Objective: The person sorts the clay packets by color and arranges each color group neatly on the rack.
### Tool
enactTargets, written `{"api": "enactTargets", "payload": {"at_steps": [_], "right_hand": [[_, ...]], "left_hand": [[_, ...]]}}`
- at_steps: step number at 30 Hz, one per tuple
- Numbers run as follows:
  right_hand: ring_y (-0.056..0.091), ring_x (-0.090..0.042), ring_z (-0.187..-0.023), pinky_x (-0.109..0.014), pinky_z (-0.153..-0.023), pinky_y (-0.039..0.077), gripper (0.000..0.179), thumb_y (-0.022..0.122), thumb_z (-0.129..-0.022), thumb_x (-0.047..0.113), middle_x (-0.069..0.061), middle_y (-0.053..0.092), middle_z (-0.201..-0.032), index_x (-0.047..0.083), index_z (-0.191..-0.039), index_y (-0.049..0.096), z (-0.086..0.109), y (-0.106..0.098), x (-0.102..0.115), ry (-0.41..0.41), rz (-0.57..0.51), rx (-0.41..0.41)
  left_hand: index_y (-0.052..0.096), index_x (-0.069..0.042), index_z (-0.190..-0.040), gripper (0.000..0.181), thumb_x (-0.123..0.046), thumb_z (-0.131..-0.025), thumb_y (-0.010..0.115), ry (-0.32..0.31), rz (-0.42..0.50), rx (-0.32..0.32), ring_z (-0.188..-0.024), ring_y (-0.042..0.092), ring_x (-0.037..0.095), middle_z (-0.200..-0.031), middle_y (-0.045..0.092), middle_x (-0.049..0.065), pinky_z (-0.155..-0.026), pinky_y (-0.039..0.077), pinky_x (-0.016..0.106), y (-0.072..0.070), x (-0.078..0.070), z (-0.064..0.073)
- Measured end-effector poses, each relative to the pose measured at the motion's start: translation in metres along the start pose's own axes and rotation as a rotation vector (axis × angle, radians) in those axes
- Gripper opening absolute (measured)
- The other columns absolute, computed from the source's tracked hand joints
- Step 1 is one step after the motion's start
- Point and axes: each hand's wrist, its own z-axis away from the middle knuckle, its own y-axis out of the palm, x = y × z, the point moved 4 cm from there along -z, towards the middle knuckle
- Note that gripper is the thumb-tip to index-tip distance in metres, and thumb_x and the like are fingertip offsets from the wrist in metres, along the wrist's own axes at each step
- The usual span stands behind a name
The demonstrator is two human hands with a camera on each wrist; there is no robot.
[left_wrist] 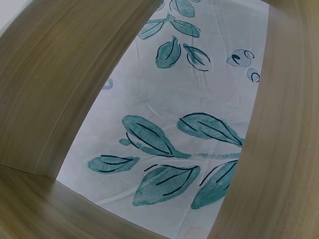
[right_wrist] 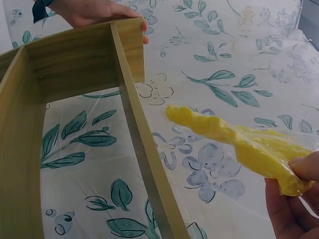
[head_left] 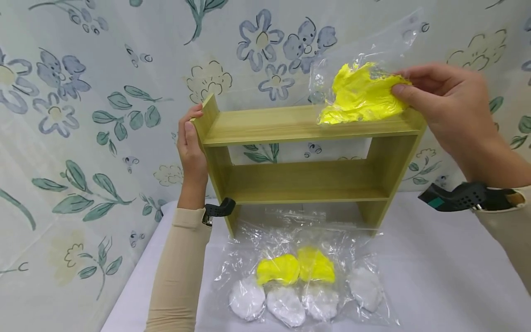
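A small two-tier wooden shelf (head_left: 307,182) stands in the middle of the head view. My left hand (head_left: 192,147) grips the upper end of its left side panel, thumb in front and fingers over the edge. Above the right part of the top board, my right hand (head_left: 460,106) pinches a clear plastic bag with flattened yellow clay-like stuff (head_left: 365,97) between thumb and fingers. In the right wrist view the yellow lump (right_wrist: 239,139) appears edge-on, beside the shelf. Only shelf boards (left_wrist: 289,124) and cloth show in the left wrist view.
In front of the shelf, several clear bags lie on the white table (head_left: 439,276), holding yellow lumps (head_left: 278,269) and round white lumps (head_left: 286,306). A floral cloth (head_left: 103,184) hangs close behind the shelf.
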Motion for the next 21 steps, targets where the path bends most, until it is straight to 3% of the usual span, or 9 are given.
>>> {"api": "enactTargets", "payload": {"at_steps": [7,13,18,21], "right_hand": [[0.057,-0.015,-0.098,-0.006,-0.074,0.048,0.035,0.07,-0.088,0.021,0.001,0.066,-0.116,0.009,-0.121,0.065,-0.018,-0.001,-0.011,0.07,0.111,0.071],[0.052,-0.013,-0.094,-0.007,-0.071,0.042,0.039,0.067,-0.091,0.031,0.006,0.063,-0.111,0.014,-0.126,0.062,-0.031,-0.004,-0.014,0.112,0.354,0.116],[0.051,-0.02,-0.093,-0.008,-0.067,0.04,0.045,0.063,-0.093,0.035,-0.01,0.061,-0.115,0.005,-0.126,0.06,-0.035,0.0,-0.013,0.098,0.552,0.175],[0.051,-0.028,-0.096,-0.011,-0.066,0.038,0.046,0.06,-0.094,0.033,-0.022,0.059,-0.12,0.0,-0.126,0.058,-0.037,0.006,-0.012,0.096,0.64,0.231]], "left_hand": [[0.053,-0.004,-0.116,0.03,-0.012,-0.102,0.028,0.008,0.018,0.004,-0.135,0.039,0.018,-0.139,0.047,0.016,-0.113,0.028,0.032,0.0,0.0,0.0],[0.053,-0.003,-0.116,0.03,-0.012,-0.102,0.027,0.033,0.011,0.008,-0.135,0.039,0.018,-0.139,0.048,0.016,-0.113,0.028,0.033,0.0,0.0,-0.001],[0.053,-0.006,-0.116,0.03,-0.012,-0.102,0.028,-0.003,0.014,0.0,-0.135,0.038,0.016,-0.139,0.049,0.011,-0.113,0.027,0.031,0.0,0.002,0.0],[0.053,-0.005,-0.116,0.03,-0.011,-0.102,0.027,0.01,0.018,0.002,-0.135,0.039,0.017,-0.139,0.048,0.015,-0.113,0.027,0.032,0.0,0.001,0.0]]}}
